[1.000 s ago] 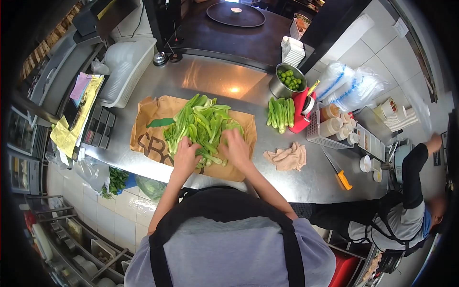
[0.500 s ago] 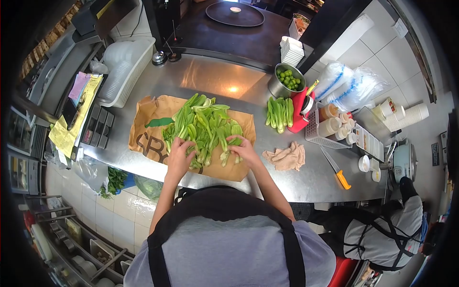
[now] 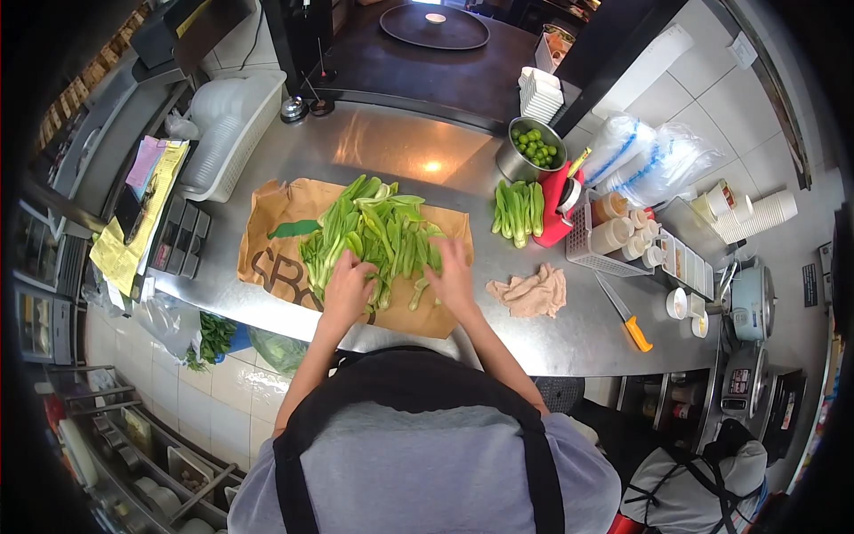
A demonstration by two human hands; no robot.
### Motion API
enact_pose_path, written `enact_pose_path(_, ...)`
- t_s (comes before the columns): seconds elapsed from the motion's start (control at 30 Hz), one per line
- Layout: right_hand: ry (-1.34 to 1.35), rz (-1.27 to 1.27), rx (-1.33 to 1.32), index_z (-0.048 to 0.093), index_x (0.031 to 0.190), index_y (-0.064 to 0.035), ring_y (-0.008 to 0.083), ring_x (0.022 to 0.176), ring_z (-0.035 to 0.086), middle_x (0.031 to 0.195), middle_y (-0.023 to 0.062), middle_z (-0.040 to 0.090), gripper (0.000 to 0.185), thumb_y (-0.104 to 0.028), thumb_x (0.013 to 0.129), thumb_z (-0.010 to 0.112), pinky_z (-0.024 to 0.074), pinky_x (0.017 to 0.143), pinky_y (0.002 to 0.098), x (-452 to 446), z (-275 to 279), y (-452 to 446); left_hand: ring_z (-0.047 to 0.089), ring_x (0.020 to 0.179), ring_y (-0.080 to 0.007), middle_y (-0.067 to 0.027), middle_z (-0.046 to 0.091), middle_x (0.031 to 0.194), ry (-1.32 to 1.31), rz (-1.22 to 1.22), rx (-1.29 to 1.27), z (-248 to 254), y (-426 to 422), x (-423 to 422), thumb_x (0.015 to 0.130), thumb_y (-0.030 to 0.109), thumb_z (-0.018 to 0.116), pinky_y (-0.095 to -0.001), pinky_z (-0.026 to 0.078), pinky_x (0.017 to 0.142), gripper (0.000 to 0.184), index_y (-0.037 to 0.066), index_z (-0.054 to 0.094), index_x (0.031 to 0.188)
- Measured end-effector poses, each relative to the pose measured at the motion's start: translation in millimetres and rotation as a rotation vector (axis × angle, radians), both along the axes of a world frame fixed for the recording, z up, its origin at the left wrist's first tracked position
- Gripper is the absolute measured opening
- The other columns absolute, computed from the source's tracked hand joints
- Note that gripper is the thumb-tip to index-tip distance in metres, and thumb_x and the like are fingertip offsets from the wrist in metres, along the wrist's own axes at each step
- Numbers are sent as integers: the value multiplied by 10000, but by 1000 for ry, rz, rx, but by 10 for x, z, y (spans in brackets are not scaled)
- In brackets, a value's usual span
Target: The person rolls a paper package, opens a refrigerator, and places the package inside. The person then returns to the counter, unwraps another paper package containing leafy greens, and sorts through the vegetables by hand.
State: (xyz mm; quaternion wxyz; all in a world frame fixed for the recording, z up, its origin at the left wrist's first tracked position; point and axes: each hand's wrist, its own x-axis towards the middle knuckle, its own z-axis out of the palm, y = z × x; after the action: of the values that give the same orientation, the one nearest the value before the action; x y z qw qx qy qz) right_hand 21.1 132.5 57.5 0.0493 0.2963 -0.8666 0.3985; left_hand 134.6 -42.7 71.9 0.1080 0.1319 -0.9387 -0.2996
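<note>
A loose pile of bok choy (image 3: 378,227) lies on a flattened brown paper bag (image 3: 267,209) with printed letters. My left hand (image 3: 347,289) is against the near left side of the pile, over the stalk ends, its fingers bent but apart. At the right edge of the greens is my right hand (image 3: 452,278), fingers spread, with a few stalk ends close to its thumb. Neither hand visibly grips a stalk; the contact under the fingertips is partly hidden. A smaller bunch of bok choy (image 3: 518,214) sits apart to the right.
On the steel counter (image 3: 427,133) are a metal pot of green limes (image 3: 534,147), a crumpled cloth (image 3: 529,292), an orange-handled knife (image 3: 636,331) and a basket of sauce bottles (image 3: 614,236). At left stands a white bin of plastic lids (image 3: 231,133). Another person (image 3: 694,489) is at lower right.
My left hand has shifted slightly right over the stalks. My right hand has turned, its fingers now pointing away from me. The other person has moved down and toward the lower edge.
</note>
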Motion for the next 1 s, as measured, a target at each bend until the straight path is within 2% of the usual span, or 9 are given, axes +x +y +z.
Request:
enact_pose_path(0.1,-76,199,76,515,1087,-93,343,869,559,1003,113,498,357,-111,758,651,480,687,417,40,-65,-308,505,910,-277,-102,459,911,14,-18,7,-10,-13,6,690,79,691,-376,450,740,214,64,630,895)
enact_pose_path(0.27,-74,102,133,559,953,-80,333,827,577,922,111,518,233,-163,759,660,462,655,422,-110,-286,-657,516,851,-273,-92,451,889,66,4,-9,-20,-32,58,682,83,705,-367,443,704,213,89,646,887)
enact_pose_path(0.43,-142,39,222,617,771,-15,332,751,601,837,135,602,211,-216,753,679,468,624,413,-293,-273,-313,512,874,-271,-88,452,891,-63,45,-17,-6,-114,179,670,73,697,-367,448,720,190,89,655,854)
enact_pose_path(0.53,-257,-33,211,632,724,-14,345,753,600,809,157,613,190,-199,752,665,473,648,432,-412,-335,-33,507,885,-267,-86,452,888,-98,-6,-50,-87,-81,241,671,52,670,-362,450,726,204,94,667,871)
enact_pose_path(0.63,-244,-141,345,644,773,-32,338,721,599,771,146,609,145,-176,761,647,473,641,411,-243,-5,69,499,891,-285,-114,444,890,-85,-98,-32,-208,50,233,707,25,583,-372,448,747,242,97,676,919)
enact_pose_path(0.77,-214,238,-71,633,783,-36,319,727,604,790,143,607,102,-137,766,625,475,630,395,54,-57,-159,506,871,-286,-108,449,874,-104,-244,-18,-135,181,260,703,25,577,-364,452,742,294,147,670,954)
enact_pose_path(0.87,-165,458,72,605,886,-58,318,742,606,854,131,589,163,-154,758,636,477,634,408,233,-61,-365,512,874,-281,-98,455,871,-146,-234,33,13,100,308,708,39,588,-362,456,747,253,138,665,928)
enact_pose_path(0.9,-135,445,161,585,928,-71,319,764,605,876,130,575,207,-160,751,645,477,639,414,291,-58,-417,521,886,-281,-95,470,882,-195,-176,30,145,88,339,702,47,616,-376,463,745,200,123,659,882)
enact_pose_path(1.0,-50,418,374,525,1031,-104,323,831,597,926,129,532,354,-183,722,678,476,658,431,414,-58,-467,535,835,-284,-90,472,880,-103,-78,-36,-14,-103,445,698,70,655,-383,454,712,169,123,653,859)
